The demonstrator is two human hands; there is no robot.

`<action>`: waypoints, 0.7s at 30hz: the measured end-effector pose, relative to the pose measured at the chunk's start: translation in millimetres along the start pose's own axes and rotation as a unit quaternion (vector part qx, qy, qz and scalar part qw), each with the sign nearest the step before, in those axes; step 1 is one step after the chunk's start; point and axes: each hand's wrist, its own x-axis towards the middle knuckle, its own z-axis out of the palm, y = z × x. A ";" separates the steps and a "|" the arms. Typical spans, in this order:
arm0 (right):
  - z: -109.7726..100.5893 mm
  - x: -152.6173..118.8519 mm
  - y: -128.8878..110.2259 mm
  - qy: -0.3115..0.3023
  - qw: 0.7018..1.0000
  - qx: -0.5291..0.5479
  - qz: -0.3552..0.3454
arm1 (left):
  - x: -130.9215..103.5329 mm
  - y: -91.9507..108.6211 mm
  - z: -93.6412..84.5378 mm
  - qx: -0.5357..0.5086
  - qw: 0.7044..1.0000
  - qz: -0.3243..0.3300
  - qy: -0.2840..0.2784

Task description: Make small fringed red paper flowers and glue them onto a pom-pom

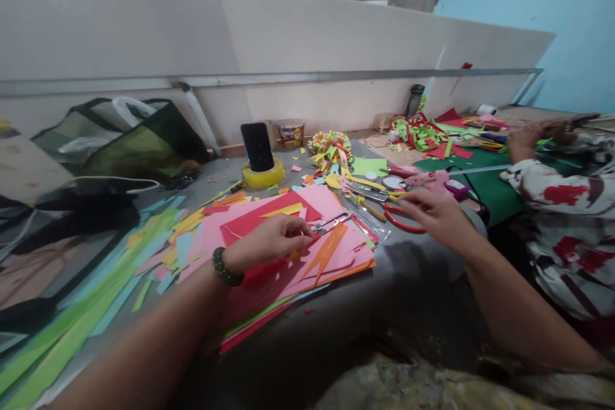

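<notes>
My left hand (273, 237), with a dark green bead bracelet (227, 266) at the wrist, rests over a stack of pink paper (307, 291). Its fingers are curled together; what they hold, if anything, is hidden. Just beyond the fingertips lies a slim metal tool (332, 223). An orange paper strip (327, 250) is beside it, and a red sheet (240, 228) lies partly under the hand. Over the scissors (404, 225) with red handles hangs my right hand (435, 214), fingers stretched out to the left; contact is unclear. A pink glue gun (430, 180) lies behind it.
A phone (257, 147) stands in a yellow tape roll (264, 175). Cut paper strips (110, 282) cover the left side. Behind are a paper cup (291, 134) and a bundle of curled paper (331, 148). At right, another person's patterned sleeve (567, 189) reaches over a green mat (504, 195).
</notes>
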 end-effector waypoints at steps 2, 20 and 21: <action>23.7 11.3 -20.0 -0.097 0.994 0.024 -0.052 | 0.6 -0.6 2.3 -0.004 1.000 -0.002 0.011; 70.0 58.7 -27.9 -0.338 0.933 0.005 -0.124 | 2.7 1.0 4.6 -0.014 0.998 -0.024 0.064; 69.2 59.6 -28.1 -0.345 0.929 0.008 -0.131 | 2.7 1.0 4.9 -0.014 0.997 -0.029 0.066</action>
